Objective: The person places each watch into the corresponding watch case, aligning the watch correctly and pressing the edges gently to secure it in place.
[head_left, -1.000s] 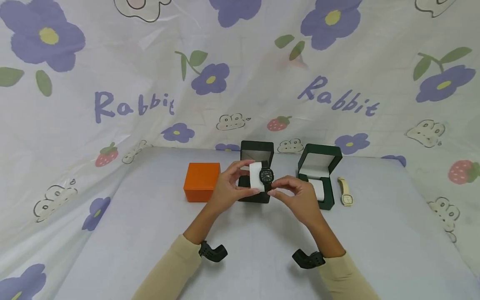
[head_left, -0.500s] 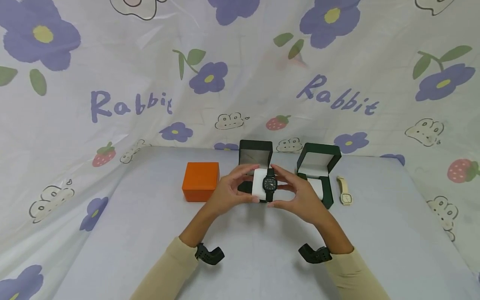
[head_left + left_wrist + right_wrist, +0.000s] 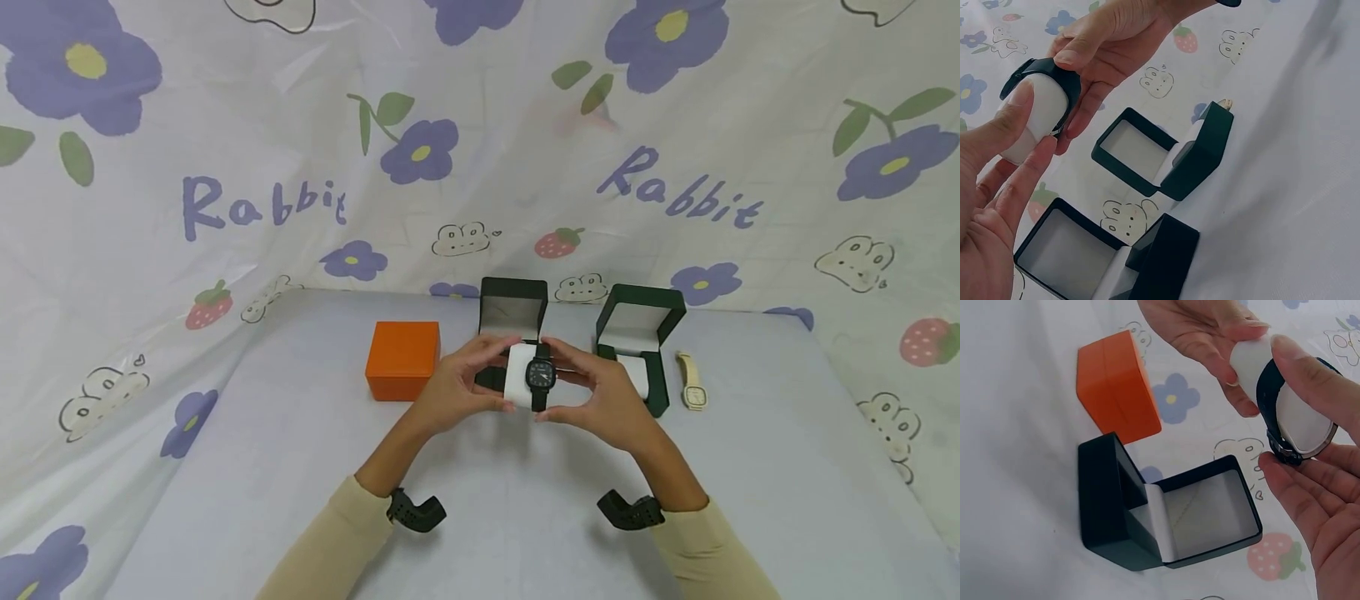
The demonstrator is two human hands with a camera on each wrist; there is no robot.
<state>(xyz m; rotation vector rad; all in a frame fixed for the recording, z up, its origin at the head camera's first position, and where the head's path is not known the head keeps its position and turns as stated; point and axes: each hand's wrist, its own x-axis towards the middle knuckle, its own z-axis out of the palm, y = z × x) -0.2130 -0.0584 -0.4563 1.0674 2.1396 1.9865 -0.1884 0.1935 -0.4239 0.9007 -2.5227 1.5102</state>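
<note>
Near the center of the head view, you are holding a white cushion with a black watch wrapped around it. Your left hand is pinching the cushion's left end between thumb and fingers; your right hand is gripping the watch side, its thumb and fingers closing over the strap (the wrist views are showing both thumbs pressing on the cushion or band). The dial is facing the head camera, and the strap is running up and down the frame.

Behind your hands, a black box is standing with its lid raised, its lower part being partly covered by the cushion and your left hand. To the right of center, a green box is standing open and holding a white pad. Just right of it, a gold-toned watch is lying on the pale tabletop. Left of center, an orange box is sitting with its lid down. Across the upper frame, a printed cloth is hanging, bearing purple flowers and "Rabbit" lettering.
</note>
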